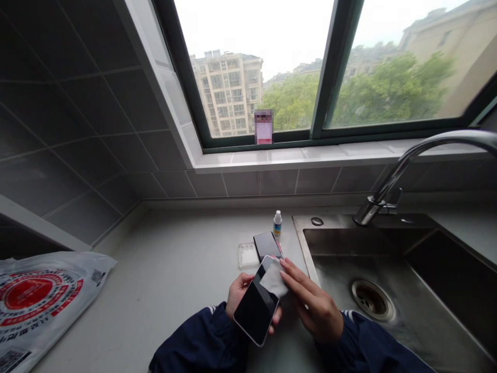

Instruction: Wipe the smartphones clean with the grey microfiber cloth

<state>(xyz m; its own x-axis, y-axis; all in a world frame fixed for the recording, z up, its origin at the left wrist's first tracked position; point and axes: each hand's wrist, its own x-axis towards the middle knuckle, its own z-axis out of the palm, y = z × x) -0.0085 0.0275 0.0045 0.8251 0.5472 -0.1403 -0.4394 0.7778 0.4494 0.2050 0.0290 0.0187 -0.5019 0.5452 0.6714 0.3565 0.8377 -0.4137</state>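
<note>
My left hand (pixel 237 293) is closed round a smartphone (pixel 253 311) with a dark screen and a light edge, tilted, screen up. Against the upper part of its screen my right hand (pixel 316 303) presses a small white cloth (pixel 275 278) with a zigzag edge. Just beyond, a second dark-screened phone (pixel 267 244) lies on the counter, partly hidden by the held one. Left of that phone is a clear phone case (pixel 247 255). A small white-capped bottle (pixel 277 224) with a blue and yellow label stands upright behind them.
A stainless sink (pixel 306 248) with a curved tap (pixel 392 173) is at the right. On the left, a white plastic bag (pixel 50 295) with red print lies on the pale counter (pixel 171 269). The tiled wall and window sill (pixel 287 155) bound the back.
</note>
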